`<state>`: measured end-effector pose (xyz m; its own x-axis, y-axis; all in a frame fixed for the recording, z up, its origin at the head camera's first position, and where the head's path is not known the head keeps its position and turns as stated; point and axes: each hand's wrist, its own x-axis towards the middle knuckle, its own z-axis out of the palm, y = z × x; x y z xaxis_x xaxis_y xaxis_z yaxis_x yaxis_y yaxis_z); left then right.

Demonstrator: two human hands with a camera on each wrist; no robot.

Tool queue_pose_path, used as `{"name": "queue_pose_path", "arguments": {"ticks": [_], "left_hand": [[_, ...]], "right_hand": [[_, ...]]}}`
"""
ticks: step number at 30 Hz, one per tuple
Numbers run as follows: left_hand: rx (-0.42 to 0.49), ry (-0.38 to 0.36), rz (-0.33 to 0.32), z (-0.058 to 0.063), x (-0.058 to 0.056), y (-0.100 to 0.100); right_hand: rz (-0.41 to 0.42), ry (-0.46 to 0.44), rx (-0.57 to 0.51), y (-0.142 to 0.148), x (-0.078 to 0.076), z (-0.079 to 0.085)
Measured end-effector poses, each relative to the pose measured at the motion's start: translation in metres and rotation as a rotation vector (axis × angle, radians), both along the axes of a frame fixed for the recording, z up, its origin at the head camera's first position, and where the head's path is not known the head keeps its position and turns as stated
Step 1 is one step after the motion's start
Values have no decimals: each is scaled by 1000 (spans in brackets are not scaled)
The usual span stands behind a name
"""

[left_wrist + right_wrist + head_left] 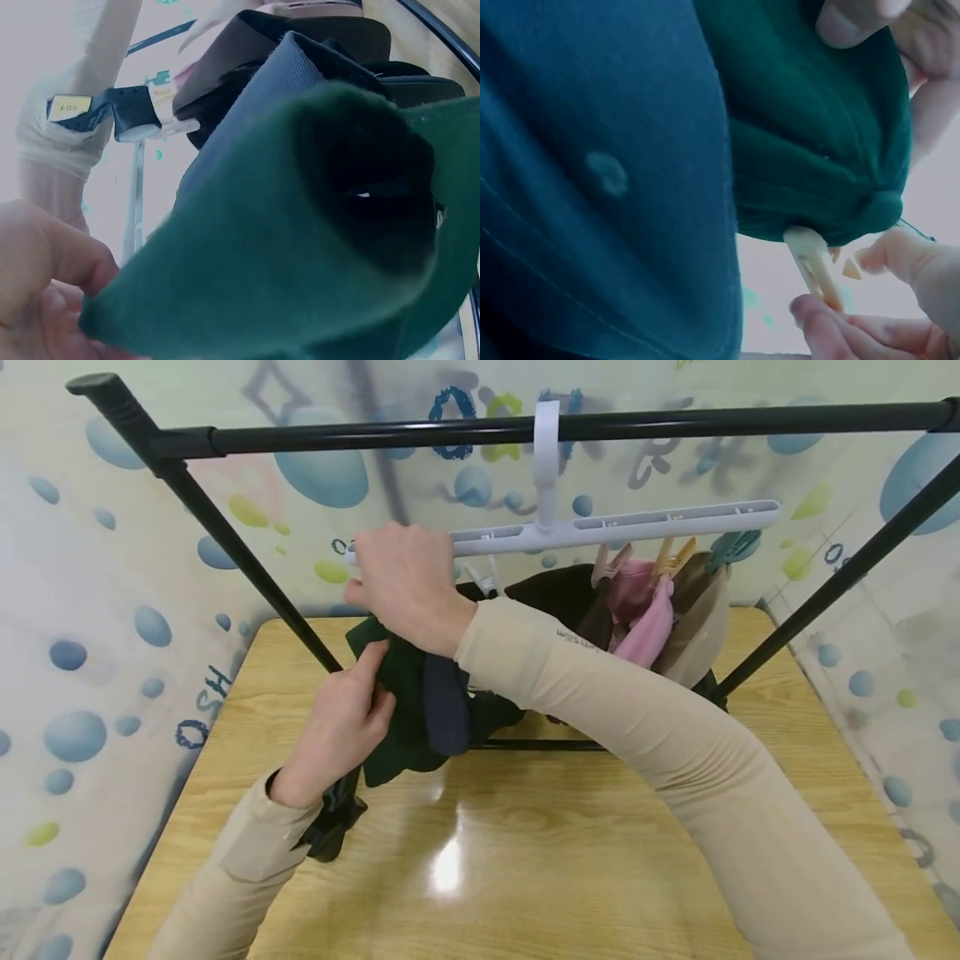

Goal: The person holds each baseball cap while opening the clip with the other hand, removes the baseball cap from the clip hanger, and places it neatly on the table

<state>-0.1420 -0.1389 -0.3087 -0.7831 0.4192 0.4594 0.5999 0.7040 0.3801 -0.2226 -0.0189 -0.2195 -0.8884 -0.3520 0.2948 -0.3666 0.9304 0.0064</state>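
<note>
A dark green cap [401,710] hangs below the left end of a white clip hanger [615,531]. My left hand [337,727] pinches its edge between thumb and fingers, as the left wrist view also shows. At the hanger's left end, my right hand [412,581] covers the clip in the head view. In the right wrist view, thumb and fingers pinch a cream clip [814,266] at the crown of the green cap [817,150], near its button. A navy cap [446,706] hangs right beside it, under a white clip [487,581].
A dark brown cap [562,597], a pink cap [641,627] and a beige cap [705,627] hang from clips farther right. The hanger's hook sits over the black rack bar [375,437]. Black posts [240,568] stand on the wooden table [562,860], before a patterned backdrop.
</note>
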Motion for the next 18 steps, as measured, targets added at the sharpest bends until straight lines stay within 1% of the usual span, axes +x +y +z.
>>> {"name": "queue_pose_path", "arguments": {"ticks": [4, 9, 13, 16, 18], "left_hand": [[27, 19, -3, -2, 0, -2], [48, 1, -12, -5, 7, -9], [89, -6, -31, -10, 11, -17], [126, 1, -38, -14, 11, -23], [146, -4, -40, -16, 9, -28]], "right_hand": [[-12, 36, -39, 3, -1, 0], [-38, 32, -88, 7, -1, 4], [-67, 44, -115, 12, -2, 6], [-65, 72, -133, 17, -2, 5], [-47, 112, -149, 21, -1, 4]]}}
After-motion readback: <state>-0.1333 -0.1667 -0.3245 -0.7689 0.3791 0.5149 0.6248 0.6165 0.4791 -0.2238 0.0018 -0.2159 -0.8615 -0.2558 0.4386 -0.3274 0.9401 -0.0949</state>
